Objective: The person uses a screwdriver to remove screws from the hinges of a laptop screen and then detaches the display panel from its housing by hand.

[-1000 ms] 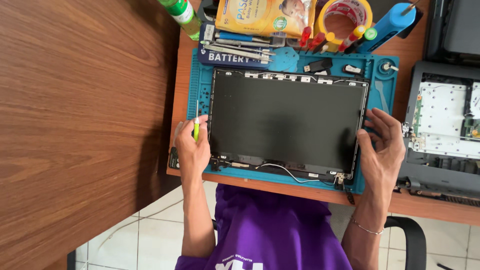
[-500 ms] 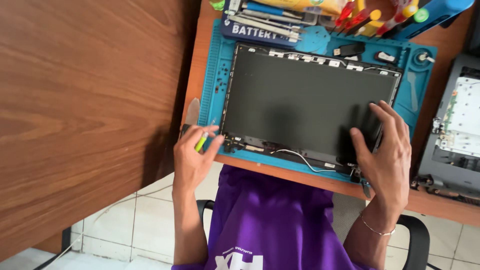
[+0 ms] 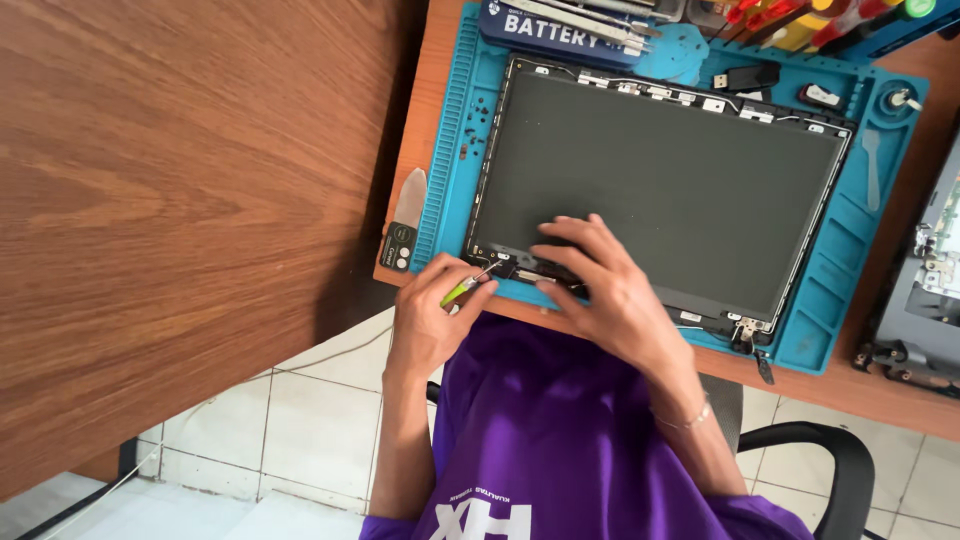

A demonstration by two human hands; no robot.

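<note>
Both hands at the panel's lower-left corner

Left hand (image 3: 432,318) grips green screwdriver (image 3: 462,289) — right hand (image 3: 600,290), moved over from the right edge, presses open-fingered on display panel (image 3: 670,190).

dark panel (image 3: 680,190) top open, tool rack (image 3: 800,25) crowding far edge

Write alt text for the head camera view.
A person's left hand holds a small green-handled screwdriver at the near-left corner of a dark rectangular laptop screen panel, while the right hand presses on the panel's near edge. The panel lies on a blue silicone repair mat.
</note>
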